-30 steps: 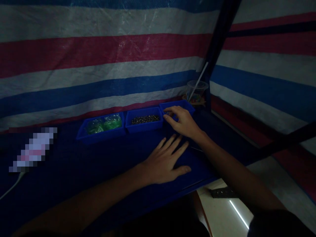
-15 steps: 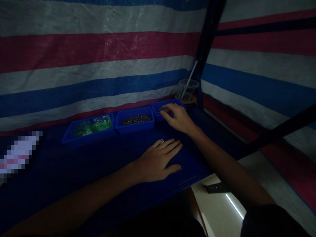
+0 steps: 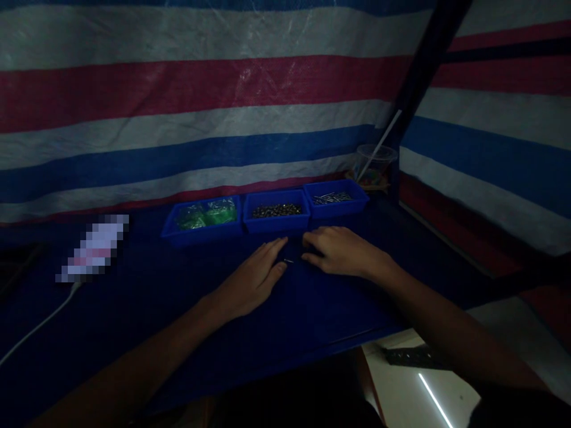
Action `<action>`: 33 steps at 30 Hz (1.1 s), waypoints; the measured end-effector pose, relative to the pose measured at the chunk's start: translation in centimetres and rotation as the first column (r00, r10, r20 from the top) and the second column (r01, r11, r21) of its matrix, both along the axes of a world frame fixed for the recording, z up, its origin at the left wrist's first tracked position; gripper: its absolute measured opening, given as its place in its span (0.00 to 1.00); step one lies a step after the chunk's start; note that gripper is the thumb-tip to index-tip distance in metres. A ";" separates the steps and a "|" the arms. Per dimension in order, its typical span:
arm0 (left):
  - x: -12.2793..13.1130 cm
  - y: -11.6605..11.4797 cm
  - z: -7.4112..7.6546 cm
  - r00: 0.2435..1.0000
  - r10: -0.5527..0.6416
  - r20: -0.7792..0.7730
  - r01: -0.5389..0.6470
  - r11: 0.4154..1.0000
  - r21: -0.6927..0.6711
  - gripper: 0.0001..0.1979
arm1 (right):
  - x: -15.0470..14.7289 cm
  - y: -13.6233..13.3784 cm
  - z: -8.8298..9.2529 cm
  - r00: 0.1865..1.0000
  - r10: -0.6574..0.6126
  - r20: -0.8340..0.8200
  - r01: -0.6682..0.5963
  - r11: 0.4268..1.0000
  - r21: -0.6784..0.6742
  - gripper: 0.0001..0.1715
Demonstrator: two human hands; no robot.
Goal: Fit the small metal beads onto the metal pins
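My left hand (image 3: 250, 279) rests on its edge on the blue tabletop (image 3: 294, 315), fingers stretched out and together, with thumb apart. Just off its thumb tip lies one small thin metal piece, like a screw or pin (image 3: 288, 260). On the other side of that piece is my right hand (image 3: 341, 249), palm down, its fingers bent and a gap between thumb and forefinger. Nothing shows in that gap; the other fingertips are hidden. Behind my right hand a blue tray (image 3: 338, 209) holds slim metal pins or screws (image 3: 332, 197).
The middle blue tray (image 3: 276, 224) contains small dark metal parts (image 3: 277, 210); the left one (image 3: 196, 236) holds clear bags with green contents (image 3: 207, 214). A plastic cup (image 3: 377, 160) with a straw stands at the back right. On the left lies a blurred-out phone-like object (image 3: 93, 246) with a cable (image 3: 42, 330).
The view has swung left. My right hand has come from the right tray down to the tabletop. My left hand has turned from lying flat onto its edge, and the small metal piece now shows.
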State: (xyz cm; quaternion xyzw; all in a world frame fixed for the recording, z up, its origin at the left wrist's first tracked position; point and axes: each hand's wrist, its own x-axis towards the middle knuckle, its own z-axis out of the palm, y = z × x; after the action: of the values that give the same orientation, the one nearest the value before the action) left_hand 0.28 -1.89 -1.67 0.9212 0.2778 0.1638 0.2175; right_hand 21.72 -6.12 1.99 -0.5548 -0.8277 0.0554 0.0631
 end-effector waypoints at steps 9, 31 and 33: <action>-0.4 1.1 0.1 0.810 0.220 0.544 -0.192 0.975 -0.108 0.14 | -2.7 0.1 -1.8 0.999 0.039 0.009 -0.040 0.992 0.120 0.09; -0.7 0.5 1.0 0.960 0.144 0.239 -0.221 0.914 0.339 0.09 | -2.9 0.0 -1.5 0.924 0.006 -0.382 0.052 0.988 0.143 0.17; -0.5 0.6 1.1 0.952 0.178 0.250 -0.256 0.911 0.324 0.10 | -3.1 -0.2 -1.3 0.911 0.039 -0.411 0.032 0.986 0.165 0.17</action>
State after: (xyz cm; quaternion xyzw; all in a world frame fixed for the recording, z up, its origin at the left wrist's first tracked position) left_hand -0.25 -1.28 -0.61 0.8852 0.3199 0.3329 0.0580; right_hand 18.60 -6.28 0.67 -0.5219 -0.7983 0.1012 0.2830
